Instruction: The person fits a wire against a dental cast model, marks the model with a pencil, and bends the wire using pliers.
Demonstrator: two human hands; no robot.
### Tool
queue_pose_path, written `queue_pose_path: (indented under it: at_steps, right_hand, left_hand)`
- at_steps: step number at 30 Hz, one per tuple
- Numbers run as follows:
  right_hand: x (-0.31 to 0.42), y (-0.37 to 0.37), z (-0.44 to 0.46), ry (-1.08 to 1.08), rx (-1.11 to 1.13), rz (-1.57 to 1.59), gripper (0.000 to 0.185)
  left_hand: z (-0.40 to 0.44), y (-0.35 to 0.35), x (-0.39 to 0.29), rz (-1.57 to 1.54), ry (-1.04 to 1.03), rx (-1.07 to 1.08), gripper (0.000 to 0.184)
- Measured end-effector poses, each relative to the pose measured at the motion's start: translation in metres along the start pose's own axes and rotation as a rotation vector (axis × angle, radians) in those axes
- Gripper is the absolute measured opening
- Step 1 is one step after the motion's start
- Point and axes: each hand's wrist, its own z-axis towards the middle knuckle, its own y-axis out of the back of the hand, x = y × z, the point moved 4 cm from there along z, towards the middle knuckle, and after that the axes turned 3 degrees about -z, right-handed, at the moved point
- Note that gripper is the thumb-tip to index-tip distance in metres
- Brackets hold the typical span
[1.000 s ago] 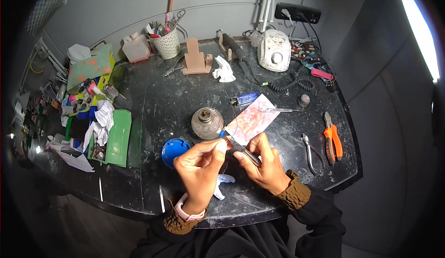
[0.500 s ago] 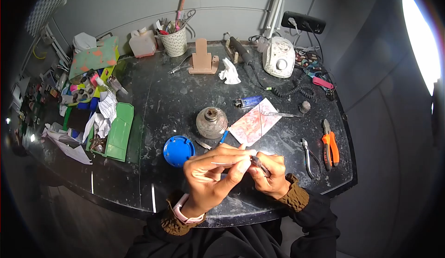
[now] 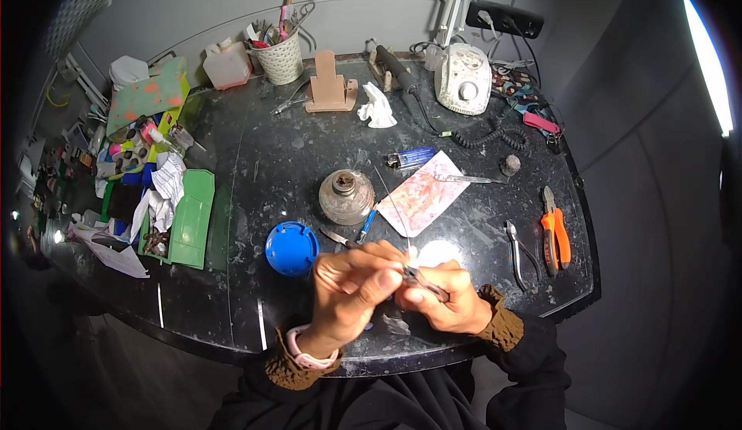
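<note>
Both hands meet above the front of the black worktable. My right hand [image 3: 447,300] is closed round a small pair of dark-jawed pliers [image 3: 425,281], their tips pointing left. My left hand [image 3: 352,291], with a pale band at the wrist, pinches at those tips, where the end of a thin wire appears to be held. The wire [image 3: 396,204] rises from there and leans up and left past a patterned card [image 3: 423,194]. Fingers hide the gripped part of the wire. Just beyond my left hand lie a blue round lid [image 3: 292,249] and a knife-like tool [image 3: 338,237].
A glass spirit burner [image 3: 346,198] stands behind my hands. Cutters [image 3: 522,254] and orange-handled pliers [image 3: 554,233] lie to the right. A green bin [image 3: 197,221] with papers is at left. A white control box [image 3: 464,80] stands at the back.
The wire has swung from right of the hands to a leftward lean. My hands have turned slightly, showing more of the plier jaws. The camera view has shifted a little.
</note>
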Motion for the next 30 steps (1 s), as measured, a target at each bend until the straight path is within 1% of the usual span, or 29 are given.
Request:
queue_pose_path:
  at_steps: [1, 2, 4, 5, 6, 8, 9, 11, 15, 17, 18, 20, 21, 23, 24, 25, 26, 28, 29, 30]
  right_hand:
    - [0.002, 0.004, 0.003, -0.046, 0.011, -0.058, 0.016]
    - [0.005, 0.007, 0.006, -0.092, 0.023, -0.114, 0.017]
    - [0.011, 0.014, 0.011, -0.147, 0.062, -0.212, 0.021]
    - [0.015, 0.017, 0.012, -0.166, 0.088, -0.27, 0.022]
    - [0.017, 0.019, 0.012, -0.184, 0.111, -0.329, 0.023]
    - [0.019, 0.022, 0.011, -0.156, 0.139, -0.426, 0.026]
    - [0.021, 0.023, 0.011, -0.141, 0.153, -0.476, 0.027]
    - [0.025, 0.022, 0.009, -0.161, 0.2, -0.452, 0.024]
    - [0.036, 0.025, 0.007, -0.196, 0.304, -0.53, 0.024]
    - [0.042, 0.028, 0.004, -0.211, 0.372, -0.55, 0.023]
    - [0.047, 0.029, 0.002, -0.193, 0.347, -0.564, 0.025]
    - [0.055, 0.029, -0.003, -0.156, 0.296, -0.59, 0.032]
    - [0.056, 0.03, -0.007, -0.127, 0.296, -0.629, 0.038]
    - [0.055, 0.036, -0.011, -0.168, 0.34, -0.646, 0.037]
    - [0.055, 0.039, -0.013, -0.191, 0.363, -0.653, 0.037]
    - [0.05, 0.044, -0.015, -0.248, 0.389, -0.577, 0.035]
    - [0.036, 0.053, -0.024, -0.22, 0.331, -0.487, 0.026]
    - [0.038, 0.067, -0.026, -0.409, 0.323, -0.445, 0.023]
    - [0.039, 0.073, -0.029, -0.413, 0.301, -0.507, 0.024]
    - [0.034, 0.083, -0.036, -0.455, 0.3, -0.61, 0.03]
  left_hand:
    - [0.002, 0.005, -0.005, 0.027, 0.05, -0.033, 0.01]
    - [0.007, 0.007, -0.013, 0.111, 0.024, 0.007, 0.009]
    - [0.015, 0.01, -0.032, 0.42, -0.088, 0.047, 0.008]
    - [0.02, 0.008, -0.044, 0.727, -0.146, 0.119, 0.008]
    - [0.023, 0.005, -0.055, 0.94, -0.232, 0.194, 0.01]
    - [0.024, 0.001, -0.067, 1.153, -0.317, 0.289, 0.013]
    - [0.023, -0.001, -0.072, 1.178, -0.282, 0.306, 0.013]
    - [0.021, -0.006, -0.078, 1.225, -0.215, 0.336, 0.014]
    - [0.015, -0.014, -0.082, 1.337, -0.207, 0.429, 0.016]
    - [0.01, -0.017, -0.077, 1.321, -0.167, 0.37, 0.014]
    - [0.007, -0.018, -0.074, 1.313, -0.148, 0.34, 0.014]
    - [0.002, -0.014, -0.062, 1.16, -0.12, 0.323, 0.012]
    - [0.0, -0.012, -0.055, 1.039, -0.078, 0.294, 0.011]
    - [-0.008, -0.008, -0.04, 0.762, 0.0, 0.217, 0.009]
    - [-0.013, -0.002, -0.032, 0.613, 0.037, 0.146, 0.01]
    - [-0.017, 0.002, -0.025, 0.469, 0.052, 0.132, 0.011]
    - [-0.02, 0.004, -0.02, 0.324, 0.067, 0.119, 0.011]
    - [-0.022, 0.001, -0.016, 0.166, 0.07, 0.134, 0.012]
    - [-0.023, 0.0, -0.015, 0.086, 0.07, 0.142, 0.013]
    - [-0.024, -0.001, -0.014, 0.058, 0.087, 0.143, 0.013]
